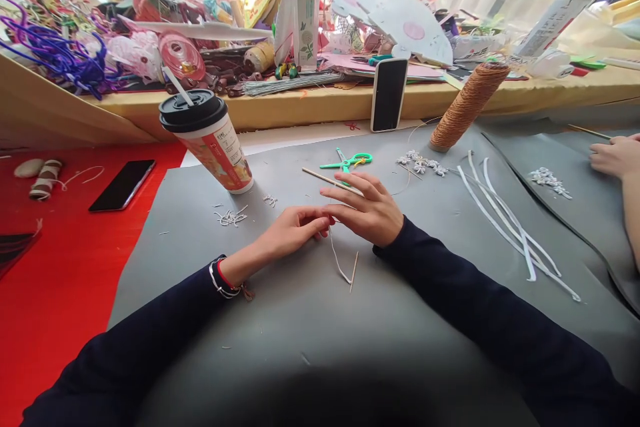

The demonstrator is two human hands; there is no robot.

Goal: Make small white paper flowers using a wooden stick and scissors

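My left hand (296,232) is closed in a pinch, with a thin white string (334,255) trailing from its fingertips down to the grey table cover. Meeting it from the right is my right hand (369,212), its index finger at the pinch and its other fingers flared; its thumb is hidden. A small part of the string is covered by the fingers. A thin wooden stick (325,177) shows between the right fingers; whether it is held or lies behind them I cannot tell. A toothpick-like stick (354,272) lies by the string's lower end. Green scissors (345,161) lie just beyond.
A lidded paper cup (215,147) stands left, near white string scraps (231,217). To the right are white knotted pieces (423,163), white strips (515,233) and a brown twine spool (470,107). A phone (389,95) leans behind. Another person's hand (617,157) is far right.
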